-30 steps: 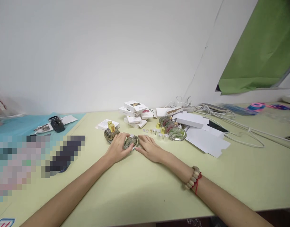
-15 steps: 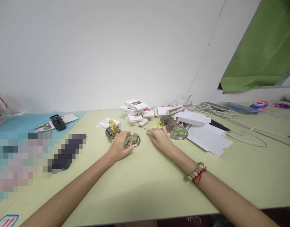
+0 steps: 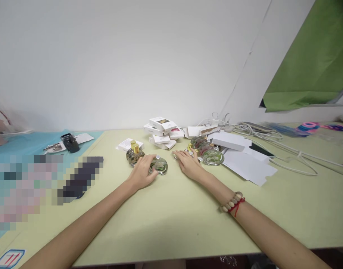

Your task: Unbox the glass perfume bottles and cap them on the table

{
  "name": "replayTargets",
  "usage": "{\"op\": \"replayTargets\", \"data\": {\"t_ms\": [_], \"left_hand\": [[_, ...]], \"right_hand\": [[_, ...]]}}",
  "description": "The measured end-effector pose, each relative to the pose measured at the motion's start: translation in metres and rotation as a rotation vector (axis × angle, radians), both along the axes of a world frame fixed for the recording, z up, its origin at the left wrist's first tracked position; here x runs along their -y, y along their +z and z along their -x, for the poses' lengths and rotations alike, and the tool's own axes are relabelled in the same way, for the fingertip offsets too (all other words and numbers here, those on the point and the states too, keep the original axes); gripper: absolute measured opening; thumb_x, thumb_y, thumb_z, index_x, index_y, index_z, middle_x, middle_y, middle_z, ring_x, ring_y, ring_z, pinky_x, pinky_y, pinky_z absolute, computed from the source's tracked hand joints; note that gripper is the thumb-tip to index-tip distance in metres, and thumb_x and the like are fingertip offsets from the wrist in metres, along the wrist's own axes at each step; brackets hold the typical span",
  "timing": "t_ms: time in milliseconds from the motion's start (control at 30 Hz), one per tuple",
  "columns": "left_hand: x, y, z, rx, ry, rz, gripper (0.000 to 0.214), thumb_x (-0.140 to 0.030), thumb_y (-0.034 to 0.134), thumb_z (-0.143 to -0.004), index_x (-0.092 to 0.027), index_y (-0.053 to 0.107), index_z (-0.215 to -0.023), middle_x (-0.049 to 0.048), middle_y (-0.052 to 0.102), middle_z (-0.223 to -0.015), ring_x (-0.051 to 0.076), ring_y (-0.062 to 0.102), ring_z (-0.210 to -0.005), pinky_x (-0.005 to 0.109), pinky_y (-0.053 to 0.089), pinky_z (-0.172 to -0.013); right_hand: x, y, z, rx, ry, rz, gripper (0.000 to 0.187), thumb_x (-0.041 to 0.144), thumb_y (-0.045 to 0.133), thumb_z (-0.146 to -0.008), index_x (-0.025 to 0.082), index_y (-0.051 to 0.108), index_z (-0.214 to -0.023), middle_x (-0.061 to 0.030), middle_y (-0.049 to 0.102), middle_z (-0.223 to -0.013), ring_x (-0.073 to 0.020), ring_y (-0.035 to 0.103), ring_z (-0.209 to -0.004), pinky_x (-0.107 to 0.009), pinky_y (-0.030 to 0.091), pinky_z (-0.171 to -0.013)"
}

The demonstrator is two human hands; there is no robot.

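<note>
My left hand is curled round a round glass perfume bottle lying on the pale green table; the bottle has no cap. My right hand reaches among several small silver and gold caps just right of that bottle, with its fingers bent over them. What, if anything, it pinches is hidden. Two gold-capped bottles stand just behind my left hand. More round bottles are clustered beyond my right hand.
A stack of small white boxes sits behind the bottles. Flat white cartons and paper lie to the right, with white cables beyond. A teal mat with a black jar covers the left. Green paper hangs at upper right.
My right hand left the bottle held by my left hand and moved right and back to the loose caps. My left hand kept hold of the bottle.
</note>
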State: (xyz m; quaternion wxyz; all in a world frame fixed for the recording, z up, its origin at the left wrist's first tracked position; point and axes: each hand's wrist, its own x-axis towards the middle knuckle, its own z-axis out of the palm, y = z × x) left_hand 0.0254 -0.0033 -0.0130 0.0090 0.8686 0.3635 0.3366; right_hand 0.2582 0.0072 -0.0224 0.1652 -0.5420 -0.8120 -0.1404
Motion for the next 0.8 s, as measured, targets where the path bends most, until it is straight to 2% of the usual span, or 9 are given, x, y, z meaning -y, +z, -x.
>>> {"op": "replayTargets", "data": {"t_ms": [200, 333, 500, 600, 700, 800], "left_hand": [[0.0, 0.0, 0.0, 0.005, -0.004, 0.003, 0.039, -0.015, 0.042, -0.074, -0.018, 0.04, -0.113, 0.0069, 0.055, -0.104, 0.02, 0.051, -0.094, 0.033, 0.039, -0.08], [0.0, 0.0, 0.0, -0.001, 0.0, 0.007, 0.039, -0.015, 0.042, -0.074, -0.017, 0.041, -0.113, 0.0069, 0.055, -0.104, 0.02, 0.051, -0.094, 0.033, 0.039, -0.08], [0.0, 0.0, 0.0, -0.004, 0.005, 0.009, 0.039, -0.015, 0.043, -0.074, -0.017, 0.04, -0.113, 0.0068, 0.055, -0.102, 0.02, 0.051, -0.092, 0.033, 0.04, -0.08], [0.0, 0.0, 0.0, 0.002, 0.006, 0.004, 0.039, -0.015, 0.043, -0.074, -0.017, 0.04, -0.113, 0.0068, 0.056, -0.102, 0.02, 0.052, -0.092, 0.033, 0.04, -0.08], [0.0, 0.0, 0.0, 0.009, -0.002, 0.008, 0.038, -0.016, 0.043, -0.076, -0.017, 0.04, -0.114, 0.0074, 0.056, -0.104, 0.02, 0.052, -0.094, 0.034, 0.04, -0.082], [-0.001, -0.001, 0.002, 0.017, -0.019, 0.039, 0.035, -0.022, 0.041, -0.081, -0.017, 0.04, -0.115, 0.0076, 0.055, -0.108, 0.02, 0.051, -0.098, 0.034, 0.04, -0.084]], "right_hand": [[0.002, 0.006, 0.001, -0.046, 0.003, 0.021, 0.044, 0.013, 0.032, -0.08, 0.021, 0.043, -0.122, -0.0084, 0.061, -0.107, -0.0212, 0.05, -0.103, -0.049, 0.008, -0.101], [0.003, 0.01, 0.002, -0.04, -0.012, -0.017, 0.043, 0.014, 0.036, -0.079, 0.021, 0.045, -0.121, -0.0079, 0.061, -0.104, -0.0213, 0.051, -0.1, -0.046, 0.009, -0.101], [0.001, 0.008, -0.002, -0.015, -0.193, -0.14, 0.048, 0.032, 0.046, -0.075, 0.015, 0.047, -0.119, -0.0143, 0.056, -0.112, -0.0269, 0.046, -0.106, -0.047, 0.009, -0.101], [0.0, 0.007, -0.005, 0.005, -0.247, -0.112, 0.046, 0.037, 0.044, -0.076, 0.014, 0.051, -0.115, -0.0137, 0.059, -0.104, -0.0266, 0.05, -0.1, -0.048, 0.008, -0.1], [0.001, 0.008, -0.006, 0.028, -0.22, -0.087, 0.037, 0.031, 0.042, -0.079, 0.016, 0.054, -0.111, -0.0121, 0.061, -0.099, -0.0246, 0.052, -0.096, -0.047, 0.009, -0.099], [-0.002, 0.009, -0.009, 0.026, -0.168, -0.076, 0.031, 0.019, 0.039, -0.081, 0.019, 0.056, -0.108, -0.0103, 0.061, -0.099, -0.0226, 0.051, -0.095, -0.043, 0.016, -0.095]]}}
